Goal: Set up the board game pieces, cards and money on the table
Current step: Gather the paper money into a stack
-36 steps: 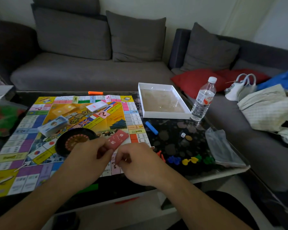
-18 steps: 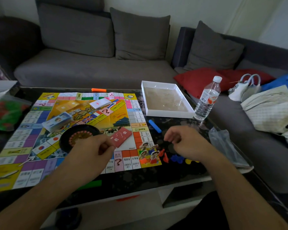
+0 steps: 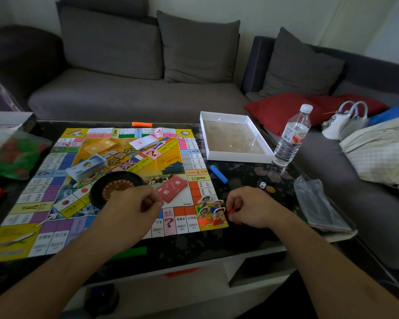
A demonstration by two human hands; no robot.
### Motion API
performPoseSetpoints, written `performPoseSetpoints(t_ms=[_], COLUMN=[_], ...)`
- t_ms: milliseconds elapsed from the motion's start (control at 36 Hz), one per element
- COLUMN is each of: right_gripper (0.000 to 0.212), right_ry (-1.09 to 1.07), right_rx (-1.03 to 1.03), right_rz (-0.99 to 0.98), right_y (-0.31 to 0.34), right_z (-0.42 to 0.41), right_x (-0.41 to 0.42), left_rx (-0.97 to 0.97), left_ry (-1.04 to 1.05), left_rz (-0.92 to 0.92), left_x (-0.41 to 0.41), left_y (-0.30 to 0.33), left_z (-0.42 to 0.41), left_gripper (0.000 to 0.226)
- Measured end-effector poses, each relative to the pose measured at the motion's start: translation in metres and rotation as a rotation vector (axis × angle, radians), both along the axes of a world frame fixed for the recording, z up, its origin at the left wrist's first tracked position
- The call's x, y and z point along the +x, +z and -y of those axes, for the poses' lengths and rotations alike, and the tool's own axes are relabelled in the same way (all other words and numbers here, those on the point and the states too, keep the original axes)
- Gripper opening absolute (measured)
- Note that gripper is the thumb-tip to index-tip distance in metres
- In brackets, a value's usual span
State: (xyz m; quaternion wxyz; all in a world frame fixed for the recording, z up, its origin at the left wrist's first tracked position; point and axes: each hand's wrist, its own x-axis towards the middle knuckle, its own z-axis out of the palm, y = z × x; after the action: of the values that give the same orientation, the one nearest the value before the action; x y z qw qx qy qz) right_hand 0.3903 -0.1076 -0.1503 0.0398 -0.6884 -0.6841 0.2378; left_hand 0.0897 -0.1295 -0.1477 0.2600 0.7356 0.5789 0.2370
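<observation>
The colourful game board (image 3: 55,185) lies spread on the dark table. My left hand (image 3: 134,207) has its fingers curled and pinches the near corner of the red card deck (image 3: 172,188), which lies flat on the board beside the black roulette wheel (image 3: 115,186). My right hand (image 3: 253,209) pinches a small red playing piece (image 3: 232,213) just right of the board's near right corner. Several cardboard character figures (image 3: 211,211) stand on that corner. A white card deck (image 3: 144,142) and a blue-white card box (image 3: 88,168) rest further back on the board.
A white box tray (image 3: 205,137) and a water bottle (image 3: 290,137) stand at the back right. A blue stick (image 3: 218,173), a die (image 3: 262,184) and a gold coin (image 3: 271,189) lie right of the board, with a plastic bag (image 3: 320,208) at the table's right edge. A bag of green and red pieces (image 3: 12,155) sits far left.
My right hand went right to the loose pieces, then came back toward the board's corner with a red piece. The red deck sank flat onto the board under my left hand.
</observation>
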Motion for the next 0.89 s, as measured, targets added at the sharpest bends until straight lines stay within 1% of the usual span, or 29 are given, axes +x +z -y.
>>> performPoseSetpoints(t_ms=[222, 333, 417, 500, 556, 639, 722, 833, 889], right_gripper=[0.021, 0.021, 0.022, 0.034, 0.037, 0.036, 0.03, 0.029, 0.028], right_ry=[-0.066, -0.076, -0.124, -0.179, -0.183, -0.133, -0.047, 0.086, 0.147], right_rx=[-0.01, -0.016, 0.081, 0.198, 0.268, 0.374, 0.455, 0.479, 0.482], right_rz=[0.012, 0.0, -0.034, -0.073, -0.075, -0.104, -0.166, -0.205, -0.208], right_y=[0.002, 0.005, 0.011, 0.015, 0.018, 0.026, 0.035, 0.041, 0.042], right_z=[0.003, 0.004, 0.004, 0.004, 0.004, -0.002, -0.01, -0.02, -0.028], right_x=[0.011, 0.012, 0.01, 0.0, -0.011, -0.033, -0.062, -0.103, -0.123], left_rx=[0.007, -0.019, -0.038, -0.025, -0.031, -0.035, -0.003, 0.087, 0.119], left_ry=[0.009, 0.019, 0.029, 0.05, 0.089, 0.169, 0.255, 0.383, 0.427], left_rz=[-0.009, -0.023, -0.04, -0.071, -0.084, -0.105, -0.148, -0.209, -0.199], left_x=[-0.004, -0.009, -0.016, -0.033, -0.046, -0.065, -0.086, -0.11, -0.121], left_y=[0.002, 0.001, 0.001, 0.0, -0.001, -0.001, -0.004, -0.017, -0.023], left_z=[-0.003, -0.007, -0.012, -0.02, -0.026, -0.039, -0.057, -0.088, -0.107], left_gripper=[0.013, 0.013, 0.012, 0.013, 0.011, 0.011, 0.011, 0.007, 0.016])
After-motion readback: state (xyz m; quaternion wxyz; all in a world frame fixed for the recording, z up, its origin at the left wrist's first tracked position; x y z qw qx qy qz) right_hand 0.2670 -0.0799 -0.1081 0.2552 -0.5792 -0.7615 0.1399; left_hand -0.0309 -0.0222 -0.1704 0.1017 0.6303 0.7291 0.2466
